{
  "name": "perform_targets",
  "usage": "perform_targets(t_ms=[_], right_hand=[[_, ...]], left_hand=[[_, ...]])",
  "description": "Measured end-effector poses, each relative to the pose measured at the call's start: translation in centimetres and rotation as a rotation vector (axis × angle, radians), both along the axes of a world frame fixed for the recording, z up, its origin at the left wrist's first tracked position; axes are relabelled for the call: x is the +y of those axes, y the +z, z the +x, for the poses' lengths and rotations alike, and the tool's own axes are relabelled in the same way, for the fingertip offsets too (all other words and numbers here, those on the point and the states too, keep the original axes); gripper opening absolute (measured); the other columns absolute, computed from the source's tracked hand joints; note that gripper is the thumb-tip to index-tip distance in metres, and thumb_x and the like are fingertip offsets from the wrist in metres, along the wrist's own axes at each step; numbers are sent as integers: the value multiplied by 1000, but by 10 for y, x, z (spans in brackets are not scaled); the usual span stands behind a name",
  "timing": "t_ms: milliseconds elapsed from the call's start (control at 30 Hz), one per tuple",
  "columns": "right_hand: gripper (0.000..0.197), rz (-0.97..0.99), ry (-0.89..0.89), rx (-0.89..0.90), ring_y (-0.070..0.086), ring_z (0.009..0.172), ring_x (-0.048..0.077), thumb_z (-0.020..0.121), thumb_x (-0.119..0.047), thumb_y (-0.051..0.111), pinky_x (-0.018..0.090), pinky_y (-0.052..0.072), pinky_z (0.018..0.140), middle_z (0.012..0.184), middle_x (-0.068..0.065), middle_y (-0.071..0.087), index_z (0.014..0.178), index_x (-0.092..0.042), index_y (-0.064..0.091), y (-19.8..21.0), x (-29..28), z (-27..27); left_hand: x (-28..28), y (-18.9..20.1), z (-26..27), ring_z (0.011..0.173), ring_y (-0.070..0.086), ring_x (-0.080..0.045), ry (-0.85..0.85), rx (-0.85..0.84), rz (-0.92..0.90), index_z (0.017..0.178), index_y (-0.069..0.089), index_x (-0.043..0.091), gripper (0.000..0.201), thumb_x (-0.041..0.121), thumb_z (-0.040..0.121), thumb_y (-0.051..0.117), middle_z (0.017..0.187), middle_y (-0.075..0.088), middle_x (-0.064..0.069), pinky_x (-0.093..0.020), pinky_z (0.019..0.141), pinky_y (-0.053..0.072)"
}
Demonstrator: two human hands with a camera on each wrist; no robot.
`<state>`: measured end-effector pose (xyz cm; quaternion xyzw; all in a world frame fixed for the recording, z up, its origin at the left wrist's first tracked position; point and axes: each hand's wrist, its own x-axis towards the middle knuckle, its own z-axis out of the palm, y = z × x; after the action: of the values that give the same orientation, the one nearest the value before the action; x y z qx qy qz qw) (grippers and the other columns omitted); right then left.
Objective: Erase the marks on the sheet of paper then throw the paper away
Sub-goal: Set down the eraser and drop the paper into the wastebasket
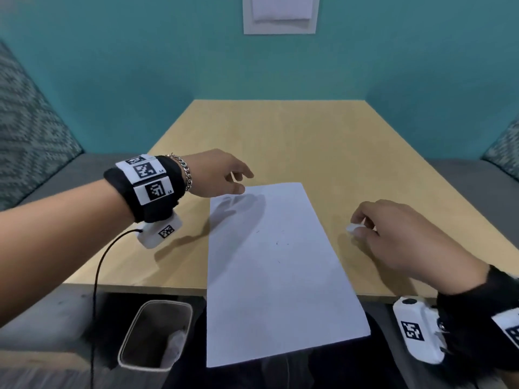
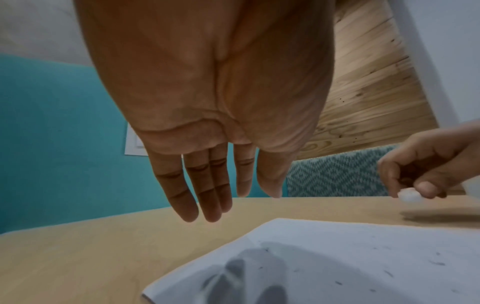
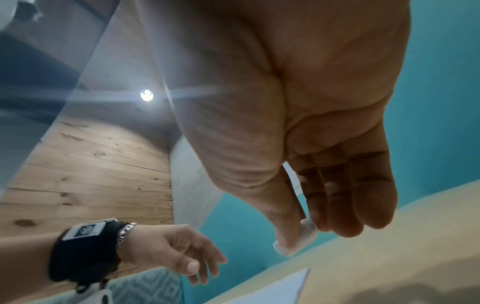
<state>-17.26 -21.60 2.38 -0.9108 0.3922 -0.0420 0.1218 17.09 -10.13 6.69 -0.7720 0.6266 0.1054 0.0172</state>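
A white sheet of paper (image 1: 276,265) lies on the wooden table (image 1: 280,136), its near end hanging over the front edge. Small dark specks dot the paper (image 2: 363,267). My left hand (image 1: 224,176) hovers above the sheet's far left corner, fingers straight and relaxed, holding nothing; from the left wrist view the fingers (image 2: 202,195) point down at the table. My right hand (image 1: 393,234) is off the sheet's right side, pinching a small white eraser (image 1: 354,227) between thumb and fingers just above the table. The eraser (image 3: 298,238) also shows in the right wrist view.
A grey waste bin (image 1: 156,335) stands on the floor below the table's front edge, left of the paper, with crumpled stuff inside. Grey bench seats with patterned cushions (image 1: 31,130) flank the table. A teal wall (image 1: 280,68) stands behind.
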Motion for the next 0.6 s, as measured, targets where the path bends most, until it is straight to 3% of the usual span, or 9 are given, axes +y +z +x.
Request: perform_targets(t_ms=[100, 200, 267, 333, 400, 467, 533, 600], right_hand=[[19, -36, -25, 79, 61, 95, 21, 106, -40, 57, 41, 55, 84, 99, -9, 59, 117, -27, 64, -10, -9, -5], [31, -66, -8, 75, 65, 105, 22, 108, -43, 53, 41, 56, 89, 113, -6, 65, 133, -27, 62, -11, -3, -13], [37, -50, 19, -35, 64, 108, 10, 106, -46, 52, 33, 53, 91, 123, -12, 64, 140, -32, 59, -3, 11, -24], [38, 50, 119, -153, 59, 104, -10, 100, -55, 56, 17, 47, 87, 120, -27, 61, 135, -43, 61, 8, 38, -37], [44, 174, 273, -192, 54, 116, -17, 90, -71, 57, 7, 42, 91, 120, -36, 58, 128, -51, 62, 12, 71, -45], [54, 154, 414, -135, 56, 119, -13, 81, -80, 61, 8, 44, 98, 123, -35, 58, 127, -51, 63, 2, 97, -46], [60, 17, 538, -68, 62, 101, -6, 74, -77, 64, 16, 54, 85, 117, -27, 61, 125, -46, 62, -18, 110, -39], [63, -87, 581, -59, 63, 91, 3, 65, -68, 67, 19, 50, 75, 111, -18, 63, 122, -43, 61, -35, 115, -30]], left_hand=[[-16, -2, -6, 111, 64, -14, -16, -48, 14, 145, 60, 29, 42, 37, 104, 61, 129, 66, 8, -33, 101, 49], [-34, -2, -12, 114, 63, -16, -31, -97, 33, 147, 58, 26, 43, 35, 105, 60, 133, 66, 6, -30, 100, 47], [-46, -4, -13, 112, 61, -17, -35, -116, 57, 147, 57, 25, 45, 36, 104, 61, 134, 65, 4, -32, 101, 47], [-56, -8, -12, 106, 57, -15, -17, -120, 77, 147, 56, 24, 47, 39, 103, 63, 135, 64, 4, -34, 102, 48], [-65, -14, -10, 105, 55, -16, 24, -125, 104, 148, 54, 24, 52, 43, 100, 66, 136, 63, 3, -36, 101, 48], [-72, -19, -7, 112, 56, -20, 69, -143, 149, 148, 52, 24, 58, 48, 98, 67, 138, 61, 2, -36, 101, 47], [-76, -24, -5, 123, 56, -25, 109, -161, 190, 149, 50, 23, 62, 52, 97, 68, 139, 61, 1, -38, 102, 46], [-78, -26, -4, 126, 56, -26, 143, -164, 196, 148, 50, 23, 63, 53, 96, 68, 138, 61, 1, -40, 103, 46]])
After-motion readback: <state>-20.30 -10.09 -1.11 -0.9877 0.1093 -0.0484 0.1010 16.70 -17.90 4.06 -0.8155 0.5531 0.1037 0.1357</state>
